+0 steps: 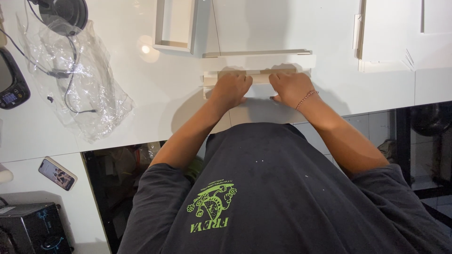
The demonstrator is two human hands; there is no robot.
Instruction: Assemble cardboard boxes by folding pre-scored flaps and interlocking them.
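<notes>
- Head view: your left hand [230, 88] and right hand [289, 87] lie palm-down, fingers curled onto the long white box flap [258, 77], mid-table at the near edge.
- Press evenly along the fold and keep it square.
- Matte, stiff white card; a crinkly clear plastic bag [89, 94] sits to the left on the glossy white table [155, 99].

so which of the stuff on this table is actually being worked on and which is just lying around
In hand:
- left hand and right hand, both pressed on the white cardboard piece

Lying about:
- white open frame box
- clear plastic bag with a cable
- phone
- white flat panels
- black device at the left edge
</notes>
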